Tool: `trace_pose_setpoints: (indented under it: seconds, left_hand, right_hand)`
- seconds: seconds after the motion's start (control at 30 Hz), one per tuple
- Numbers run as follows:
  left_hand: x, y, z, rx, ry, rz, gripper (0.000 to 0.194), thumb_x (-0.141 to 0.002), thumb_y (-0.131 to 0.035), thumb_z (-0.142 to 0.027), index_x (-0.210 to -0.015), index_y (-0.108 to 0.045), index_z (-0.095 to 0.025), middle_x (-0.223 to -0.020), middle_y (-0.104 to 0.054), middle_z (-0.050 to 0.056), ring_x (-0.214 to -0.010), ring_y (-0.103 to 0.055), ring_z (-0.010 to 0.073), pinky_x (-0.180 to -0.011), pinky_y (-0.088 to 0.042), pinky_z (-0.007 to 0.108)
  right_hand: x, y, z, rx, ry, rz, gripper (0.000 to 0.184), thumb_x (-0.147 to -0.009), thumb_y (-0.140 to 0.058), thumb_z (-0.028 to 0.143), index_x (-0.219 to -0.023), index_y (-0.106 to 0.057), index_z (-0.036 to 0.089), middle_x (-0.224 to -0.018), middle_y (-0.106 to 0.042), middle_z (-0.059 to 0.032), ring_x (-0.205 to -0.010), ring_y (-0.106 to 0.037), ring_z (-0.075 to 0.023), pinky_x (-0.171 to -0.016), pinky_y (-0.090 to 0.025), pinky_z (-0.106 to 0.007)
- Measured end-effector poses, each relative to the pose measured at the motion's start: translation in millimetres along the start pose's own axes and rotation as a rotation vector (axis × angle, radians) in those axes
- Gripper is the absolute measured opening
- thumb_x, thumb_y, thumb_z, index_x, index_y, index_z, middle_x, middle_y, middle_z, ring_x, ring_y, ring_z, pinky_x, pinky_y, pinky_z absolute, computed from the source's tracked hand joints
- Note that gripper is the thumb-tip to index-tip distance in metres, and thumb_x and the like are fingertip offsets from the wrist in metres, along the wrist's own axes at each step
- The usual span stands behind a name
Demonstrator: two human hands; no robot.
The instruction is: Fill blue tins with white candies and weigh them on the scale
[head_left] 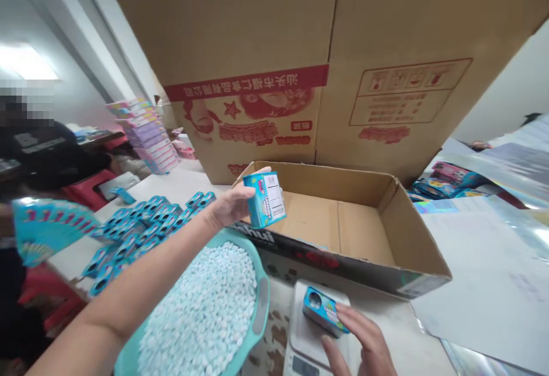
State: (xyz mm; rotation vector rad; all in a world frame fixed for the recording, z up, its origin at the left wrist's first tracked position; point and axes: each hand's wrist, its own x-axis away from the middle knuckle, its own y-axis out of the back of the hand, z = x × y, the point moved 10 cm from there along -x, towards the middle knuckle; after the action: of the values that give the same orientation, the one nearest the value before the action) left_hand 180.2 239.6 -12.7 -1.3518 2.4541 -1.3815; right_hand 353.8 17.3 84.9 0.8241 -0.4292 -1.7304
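Note:
My left hand (231, 203) grips a small blue candy box (265, 198) and holds it over the near left corner of an open cardboard tray box (418, 233). A second small blue box (322, 309) rests on a white scale (305, 339), and the fingertips of my right hand (362, 343) lie against it, fingers stretched out. Beneath my left forearm a teal basin (260, 307) holds many pale blue candies (206, 313).
A tall printed carton (326, 61) stands behind the tray box. Several open blue boxes (137, 230) lie in rows on the table at left, behind them a stack of pastel cartons (148, 133). A person in black (38, 153) sits far left. Shiny sheets (489, 284) cover the right.

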Motion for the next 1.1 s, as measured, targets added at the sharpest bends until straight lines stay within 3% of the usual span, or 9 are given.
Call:
trace_pose_setpoints:
  seconds: [0.23,0.3,0.37,0.47,0.6,0.73,0.83,0.9,1.1]
  left_hand:
    - [106,-4.1,60,0.621,0.146,-0.512,0.045,-0.085,-0.052,-0.049,-0.108,-0.059,-0.011,-0.094,-0.069,0.012,-0.085,-0.067,0.0246,-0.077,-0.054,0.039]
    - [130,-5.5,75,0.675,0.059,-0.633,0.035,-0.086,-0.052,-0.042,-0.104,-0.058,-0.013,-0.092,-0.068,0.009,-0.082,-0.066,0.0212,-0.076,-0.054,0.035]
    - [153,-9.4,85,0.619,-0.103,-0.697,0.037,-0.080,-0.061,-0.036,-0.110,-0.053,-0.016,-0.092,-0.067,0.006,-0.080,-0.065,0.0184,-0.075,-0.053,0.031]
    - [182,-27.3,99,0.281,-0.277,-0.641,0.062,-0.070,-0.074,-0.027,-0.122,-0.039,-0.026,-0.098,-0.065,0.002,-0.081,-0.064,0.0168,-0.076,-0.052,0.029]
    - [203,-39.7,104,-0.143,-0.332,-0.403,0.069,-0.070,-0.077,-0.033,-0.123,-0.032,-0.030,-0.132,-0.050,0.009,-0.114,-0.056,0.0252,-0.094,-0.047,0.039]
    - [204,28.5,79,-0.692,-0.242,-0.446,0.053,-0.084,-0.057,-0.048,-0.129,-0.039,-0.027,-0.143,-0.040,0.010,-0.133,-0.037,0.0275,-0.108,-0.033,0.043]
    - [187,103.9,90,-1.242,0.134,-0.526,0.043,-0.086,-0.050,-0.046,-0.120,-0.051,-0.020,-0.132,-0.052,0.013,-0.128,-0.041,0.0293,-0.112,-0.025,0.044]
    - [176,135.3,113,-1.378,0.335,-0.496,0.043,-0.084,-0.049,-0.048,-0.113,-0.056,-0.017,-0.129,-0.054,0.016,-0.127,-0.041,0.0330,-0.110,-0.026,0.047]
    - [163,128.6,160,-1.332,0.490,-0.387,0.068,-0.085,-0.039,-0.061,-0.130,-0.049,-0.012,-0.141,-0.045,0.021,-0.129,-0.041,0.0375,-0.105,-0.031,0.047]
  right_hand:
    - [-5,-40,45,-0.138,-0.044,0.114,0.028,-0.087,-0.066,0.026,-0.114,-0.060,0.020,-0.108,-0.063,-0.0087,-0.102,-0.060,-0.0216,-0.087,-0.052,-0.034]
    - [-1,-55,42,-0.289,-0.220,0.162,0.038,-0.084,-0.070,0.032,-0.119,-0.058,0.022,-0.115,-0.062,-0.0092,-0.105,-0.059,-0.0235,-0.087,-0.053,-0.037]
    - [15,-82,31,-0.551,-0.573,0.270,0.051,-0.082,-0.070,0.044,-0.126,-0.054,0.022,-0.121,-0.060,-0.0115,-0.106,-0.060,-0.0258,-0.084,-0.054,-0.039]
    - [53,-121,40,-0.972,-1.091,0.420,0.062,-0.083,-0.064,0.058,-0.129,-0.050,0.019,-0.123,-0.060,-0.0145,-0.104,-0.062,-0.0273,-0.080,-0.055,-0.039]
    - [58,-119,42,-1.122,-1.285,0.272,0.062,-0.072,-0.079,0.048,-0.121,-0.053,0.021,-0.115,-0.064,-0.0095,-0.097,-0.064,-0.0228,-0.078,-0.056,-0.034]
    - [30,-81,11,-0.916,-1.148,0.038,0.061,-0.057,-0.089,0.037,-0.108,-0.058,0.021,-0.099,-0.068,-0.0030,-0.085,-0.065,-0.0173,-0.073,-0.055,-0.027]
    - [-1,-52,-5,-0.824,-0.979,-0.054,0.048,-0.058,-0.087,0.037,-0.094,-0.060,0.020,-0.086,-0.067,-0.0004,-0.074,-0.063,-0.0152,-0.068,-0.054,-0.027]
    - [-19,-38,-12,-0.805,-0.905,-0.098,0.040,-0.062,-0.083,0.039,-0.088,-0.060,0.019,-0.082,-0.066,-0.0003,-0.071,-0.062,-0.0157,-0.070,-0.054,-0.033]
    - [-41,-22,-25,-0.868,-0.950,-0.279,0.044,-0.054,-0.084,0.038,-0.084,-0.059,0.018,-0.086,-0.064,0.0002,-0.082,-0.063,-0.0183,-0.080,-0.054,-0.036]
